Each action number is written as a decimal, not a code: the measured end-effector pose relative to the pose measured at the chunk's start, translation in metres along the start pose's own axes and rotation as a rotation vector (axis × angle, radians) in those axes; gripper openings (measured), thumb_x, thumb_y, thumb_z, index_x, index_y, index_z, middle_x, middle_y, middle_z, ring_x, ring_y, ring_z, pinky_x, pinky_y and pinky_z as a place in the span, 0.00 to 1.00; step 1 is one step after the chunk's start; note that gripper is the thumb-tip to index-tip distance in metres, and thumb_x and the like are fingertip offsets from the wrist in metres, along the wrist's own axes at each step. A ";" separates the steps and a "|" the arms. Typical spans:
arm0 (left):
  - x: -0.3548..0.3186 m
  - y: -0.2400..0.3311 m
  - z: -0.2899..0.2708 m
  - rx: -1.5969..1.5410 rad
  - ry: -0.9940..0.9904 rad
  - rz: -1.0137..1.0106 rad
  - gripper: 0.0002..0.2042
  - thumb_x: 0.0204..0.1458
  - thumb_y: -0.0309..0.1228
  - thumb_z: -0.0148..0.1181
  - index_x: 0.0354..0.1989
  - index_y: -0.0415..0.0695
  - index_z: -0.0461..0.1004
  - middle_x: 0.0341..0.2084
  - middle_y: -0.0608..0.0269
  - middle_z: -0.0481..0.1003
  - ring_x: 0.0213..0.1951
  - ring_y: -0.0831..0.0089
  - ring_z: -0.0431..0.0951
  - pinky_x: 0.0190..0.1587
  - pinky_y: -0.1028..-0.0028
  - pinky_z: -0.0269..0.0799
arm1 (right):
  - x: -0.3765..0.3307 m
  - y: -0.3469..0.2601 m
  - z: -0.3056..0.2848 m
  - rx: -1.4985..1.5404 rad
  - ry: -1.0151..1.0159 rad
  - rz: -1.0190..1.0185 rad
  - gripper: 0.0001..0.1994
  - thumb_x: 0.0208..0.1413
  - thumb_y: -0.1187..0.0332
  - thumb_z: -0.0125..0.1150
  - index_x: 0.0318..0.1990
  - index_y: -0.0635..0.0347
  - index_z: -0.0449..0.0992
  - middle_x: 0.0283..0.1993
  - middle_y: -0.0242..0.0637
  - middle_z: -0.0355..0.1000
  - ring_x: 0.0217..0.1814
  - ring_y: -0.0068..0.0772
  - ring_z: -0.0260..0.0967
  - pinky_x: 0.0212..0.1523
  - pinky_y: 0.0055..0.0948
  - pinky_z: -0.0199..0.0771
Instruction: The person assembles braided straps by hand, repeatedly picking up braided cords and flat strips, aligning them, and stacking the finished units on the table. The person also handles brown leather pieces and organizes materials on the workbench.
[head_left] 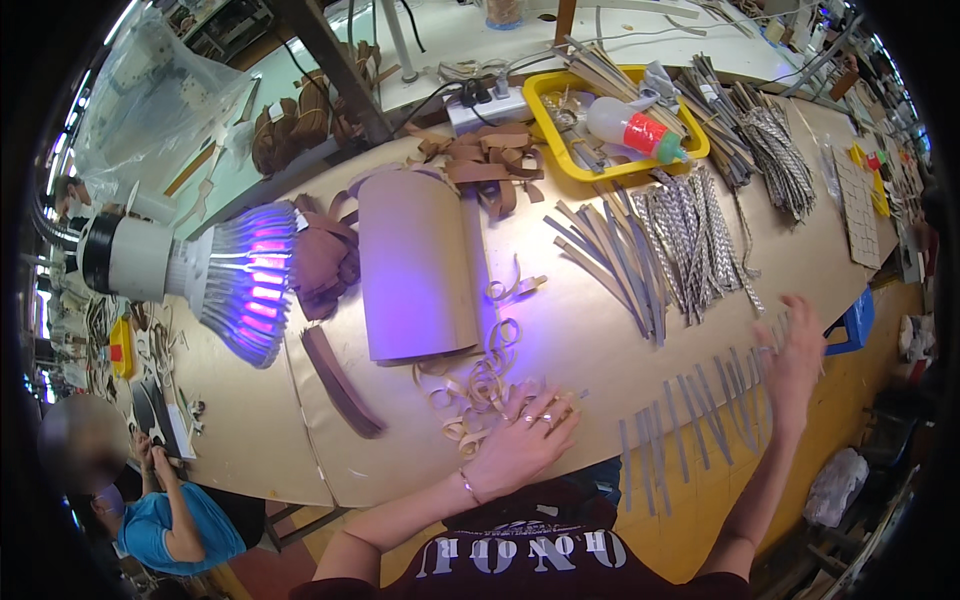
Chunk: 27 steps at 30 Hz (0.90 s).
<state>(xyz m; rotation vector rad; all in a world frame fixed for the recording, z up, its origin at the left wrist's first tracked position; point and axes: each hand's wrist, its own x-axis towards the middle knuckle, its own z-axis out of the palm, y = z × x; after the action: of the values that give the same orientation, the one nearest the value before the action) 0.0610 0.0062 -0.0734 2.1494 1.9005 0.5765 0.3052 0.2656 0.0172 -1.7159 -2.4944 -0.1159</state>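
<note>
Head view: left hand (525, 435) is palm-down at the near table edge, beside curled tan strips (490, 375), fingers loosely together, can't tell if they grip anything; right hand (792, 365) is at the right end of a row of flat grey strips (692, 415) along the near edge, contact or pinch unclear. Braided silver-grey strips (690, 235) lie beyond the row, brown cardboard-like cylinder (415, 265) beyond the curls, lit lamp (245, 285) left of it.

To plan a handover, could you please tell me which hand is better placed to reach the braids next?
Probably the right hand: it is close to the braids, while the left hand is farther off, by the curled strips.
</note>
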 end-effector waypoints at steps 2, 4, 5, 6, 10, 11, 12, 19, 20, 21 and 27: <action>-0.014 -0.005 -0.008 -0.018 0.108 -0.027 0.28 0.50 0.48 0.65 0.57 0.45 0.71 0.60 0.51 0.66 0.64 0.56 0.63 0.68 0.46 0.45 | 0.005 -0.053 0.006 0.382 -0.057 -0.463 0.38 0.44 0.50 0.73 0.61 0.59 0.65 0.64 0.49 0.63 0.68 0.52 0.59 0.65 0.47 0.59; -0.031 -0.010 -0.014 -0.062 0.214 -0.133 0.36 0.46 0.53 0.67 0.61 0.46 0.68 0.63 0.45 0.61 0.66 0.50 0.59 0.68 0.44 0.42 | 0.011 -0.109 0.016 0.587 -0.274 -0.798 0.42 0.44 0.46 0.72 0.64 0.57 0.63 0.68 0.51 0.57 0.71 0.57 0.54 0.69 0.49 0.53; -0.041 -0.012 -0.017 -0.092 0.268 -0.227 0.40 0.43 0.56 0.68 0.63 0.45 0.66 0.64 0.42 0.58 0.67 0.47 0.56 0.68 0.43 0.41 | 0.015 -0.138 0.025 0.613 -0.289 -0.934 0.46 0.42 0.42 0.71 0.66 0.57 0.61 0.70 0.52 0.54 0.72 0.59 0.51 0.70 0.51 0.50; -0.051 -0.015 -0.019 -0.123 0.342 -0.307 0.44 0.41 0.59 0.69 0.64 0.45 0.64 0.65 0.39 0.55 0.68 0.44 0.54 0.68 0.43 0.40 | 0.021 -0.165 0.035 0.598 -0.261 -1.109 0.50 0.40 0.39 0.70 0.68 0.57 0.58 0.71 0.54 0.51 0.73 0.60 0.48 0.71 0.53 0.47; -0.076 -0.036 -0.017 -0.090 0.384 -0.529 0.59 0.38 0.71 0.61 0.71 0.40 0.46 0.68 0.30 0.44 0.70 0.35 0.44 0.69 0.47 0.38 | 0.035 -0.229 0.066 0.581 -0.424 -1.242 0.59 0.34 0.30 0.67 0.71 0.56 0.53 0.74 0.53 0.46 0.75 0.61 0.42 0.72 0.56 0.41; -0.081 -0.038 -0.017 -0.083 0.341 -0.593 0.61 0.38 0.73 0.58 0.71 0.36 0.43 0.68 0.30 0.46 0.70 0.38 0.45 0.69 0.42 0.35 | 0.033 -0.231 0.070 0.552 -0.464 -1.259 0.60 0.33 0.29 0.67 0.71 0.56 0.52 0.74 0.53 0.45 0.76 0.61 0.41 0.72 0.57 0.41; -0.082 -0.040 -0.015 -0.081 0.297 -0.593 0.61 0.38 0.73 0.57 0.71 0.35 0.44 0.68 0.31 0.47 0.70 0.39 0.45 0.69 0.43 0.35 | 0.030 -0.229 0.072 0.484 -0.525 -1.261 0.61 0.32 0.28 0.67 0.71 0.56 0.51 0.74 0.53 0.45 0.76 0.61 0.40 0.72 0.57 0.40; -0.056 -0.020 0.013 -0.308 0.326 -0.516 0.53 0.50 0.66 0.52 0.69 0.30 0.45 0.67 0.35 0.51 0.70 0.42 0.49 0.70 0.45 0.34 | -0.057 -0.172 0.074 0.423 -0.579 -1.213 0.58 0.34 0.30 0.67 0.71 0.54 0.52 0.74 0.61 0.40 0.76 0.67 0.37 0.72 0.60 0.37; -0.051 -0.016 0.018 -0.358 0.344 -0.499 0.51 0.52 0.65 0.51 0.69 0.30 0.45 0.67 0.36 0.52 0.69 0.42 0.50 0.70 0.45 0.35 | -0.066 -0.173 0.079 0.500 -0.544 -1.212 0.57 0.34 0.33 0.68 0.71 0.52 0.52 0.74 0.62 0.40 0.76 0.67 0.37 0.72 0.60 0.37; -0.046 -0.012 0.022 -0.383 0.382 -0.484 0.48 0.55 0.61 0.51 0.69 0.29 0.44 0.65 0.35 0.53 0.69 0.42 0.51 0.70 0.45 0.35 | -0.073 -0.177 0.085 0.585 -0.499 -1.207 0.56 0.34 0.36 0.70 0.71 0.51 0.52 0.74 0.62 0.39 0.76 0.68 0.36 0.72 0.61 0.37; -0.026 -0.006 0.041 -0.679 0.691 -0.650 0.47 0.58 0.55 0.52 0.67 0.22 0.40 0.60 0.30 0.57 0.62 0.42 0.60 0.66 0.51 0.49 | -0.085 -0.218 0.109 0.782 -0.403 -1.248 0.38 0.51 0.63 0.61 0.71 0.47 0.52 0.71 0.56 0.48 0.70 0.59 0.51 0.66 0.54 0.52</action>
<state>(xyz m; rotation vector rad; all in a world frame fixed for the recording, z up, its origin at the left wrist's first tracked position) 0.0709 -0.0147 -0.1164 0.8879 2.0856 1.6327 0.1266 0.1227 -0.1019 0.2074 -2.8214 1.0086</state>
